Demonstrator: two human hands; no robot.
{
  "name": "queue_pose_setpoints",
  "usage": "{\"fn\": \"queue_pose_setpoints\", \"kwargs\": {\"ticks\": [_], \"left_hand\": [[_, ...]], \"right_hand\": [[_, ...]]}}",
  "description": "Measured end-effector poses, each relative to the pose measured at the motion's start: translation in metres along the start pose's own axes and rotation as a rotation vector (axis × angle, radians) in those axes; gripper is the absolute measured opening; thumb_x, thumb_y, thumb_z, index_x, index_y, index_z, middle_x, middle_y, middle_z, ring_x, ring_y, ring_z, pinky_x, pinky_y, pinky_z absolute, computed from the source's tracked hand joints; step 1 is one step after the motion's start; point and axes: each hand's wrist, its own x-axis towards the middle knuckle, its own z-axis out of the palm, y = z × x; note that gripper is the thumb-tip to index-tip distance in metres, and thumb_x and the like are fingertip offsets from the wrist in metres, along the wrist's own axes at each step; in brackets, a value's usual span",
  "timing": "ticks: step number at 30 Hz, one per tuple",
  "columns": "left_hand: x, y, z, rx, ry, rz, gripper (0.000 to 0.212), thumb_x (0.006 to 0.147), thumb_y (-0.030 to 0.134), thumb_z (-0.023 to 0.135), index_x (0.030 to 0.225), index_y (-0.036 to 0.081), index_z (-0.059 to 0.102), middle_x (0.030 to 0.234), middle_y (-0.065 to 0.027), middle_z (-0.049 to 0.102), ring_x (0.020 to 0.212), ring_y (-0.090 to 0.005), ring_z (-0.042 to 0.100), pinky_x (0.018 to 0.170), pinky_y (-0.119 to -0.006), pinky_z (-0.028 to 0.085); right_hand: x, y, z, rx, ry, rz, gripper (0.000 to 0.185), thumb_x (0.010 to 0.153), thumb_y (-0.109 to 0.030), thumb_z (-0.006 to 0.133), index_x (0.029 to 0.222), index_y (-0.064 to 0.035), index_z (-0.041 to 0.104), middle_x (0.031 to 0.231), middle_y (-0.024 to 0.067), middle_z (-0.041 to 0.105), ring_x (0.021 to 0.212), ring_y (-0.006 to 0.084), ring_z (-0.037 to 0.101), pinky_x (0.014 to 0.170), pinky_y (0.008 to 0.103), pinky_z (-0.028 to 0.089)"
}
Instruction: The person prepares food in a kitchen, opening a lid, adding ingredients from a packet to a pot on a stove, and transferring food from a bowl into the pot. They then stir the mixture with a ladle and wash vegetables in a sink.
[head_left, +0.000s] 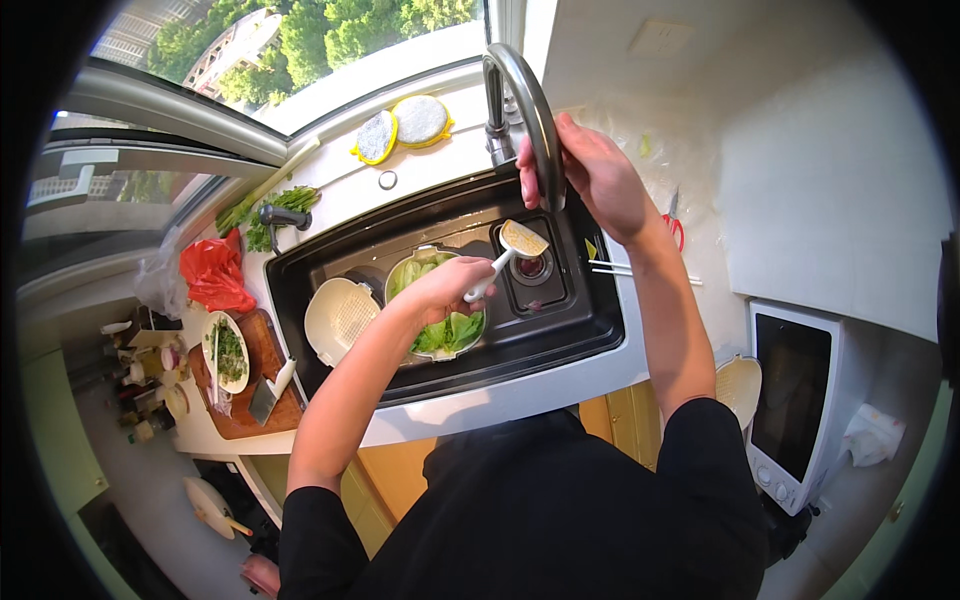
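Note:
My left hand (450, 286) grips the handle of a white scoop (517, 244) with speckled yellowish matter in its head. The scoop is held over the black sink (442, 386), near the drain (531, 268). Around the curved spout of the dark metal faucet (536, 90) is my right hand (600, 176), its fingers partly behind the spout. Under my left hand, a pale basin (459, 354) in the sink holds green leafy vegetables (450, 332); my hand hides part of it. An off-white colander (341, 319) leans beside it, on the left.
Left of the sink, a cutting board (259, 330) bears a cleaver (268, 394) and an oval plate of chopped greens (241, 352). Scouring pads (420, 120) lie by the window. Right are white chopsticks (675, 277), red-handled scissors (675, 225) and a microwave (791, 397).

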Motion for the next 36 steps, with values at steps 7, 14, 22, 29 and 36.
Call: {"fn": "queue_pose_setpoints", "kwargs": {"ticks": [7,14,22,29,36], "left_hand": [[0.031,0.000,0.026,-0.109,0.025,-0.082,0.013,0.089,0.018,0.042,0.091,0.007,0.050,0.066,0.0004,0.050,0.046,-0.0060,0.043,0.037,-0.018,0.029],[0.046,-0.011,0.033,-0.182,0.086,-0.075,0.012,0.086,0.016,0.045,0.081,0.005,0.046,0.068,-0.0014,0.051,0.046,-0.0066,0.044,0.033,-0.017,0.031],[0.059,-0.020,0.039,-0.271,0.098,-0.105,0.010,0.087,0.015,0.043,0.081,0.007,0.044,0.065,-0.0006,0.050,0.046,-0.0063,0.041,0.034,-0.017,0.028],[0.063,-0.018,0.041,-0.290,0.110,-0.098,0.010,0.087,0.014,0.043,0.079,0.008,0.043,0.064,-0.0004,0.049,0.045,-0.0062,0.040,0.035,-0.018,0.027],[0.068,-0.027,0.037,-0.335,0.107,-0.056,0.010,0.087,0.014,0.042,0.082,0.007,0.045,0.067,-0.0010,0.050,0.046,-0.0070,0.043,0.037,-0.019,0.029]], "right_hand": [[0.039,0.091,-0.079,-1.164,0.358,-0.478,0.029,0.088,-0.022,0.046,0.105,-0.0013,0.057,0.101,0.0160,0.061,0.096,0.0301,0.058,0.086,0.0363,0.044],[0.046,0.118,-0.080,-1.232,0.257,-0.024,0.024,0.086,-0.028,0.051,0.089,-0.0071,0.063,0.083,0.0148,0.063,0.080,0.0335,0.059,0.073,0.0416,0.047],[0.043,0.122,-0.079,-1.245,0.225,-0.016,0.024,0.086,-0.027,0.051,0.092,-0.0085,0.065,0.085,0.0157,0.063,0.080,0.0337,0.060,0.073,0.0410,0.048],[0.040,0.121,-0.076,-1.217,0.252,-0.071,0.025,0.086,-0.026,0.051,0.090,-0.0050,0.064,0.084,0.0167,0.063,0.079,0.0339,0.060,0.072,0.0411,0.048],[-0.011,0.081,-0.045,-1.455,0.354,0.244,0.020,0.085,-0.020,0.048,0.083,-0.0041,0.061,0.082,0.0164,0.062,0.079,0.0352,0.059,0.071,0.0427,0.047]]}}
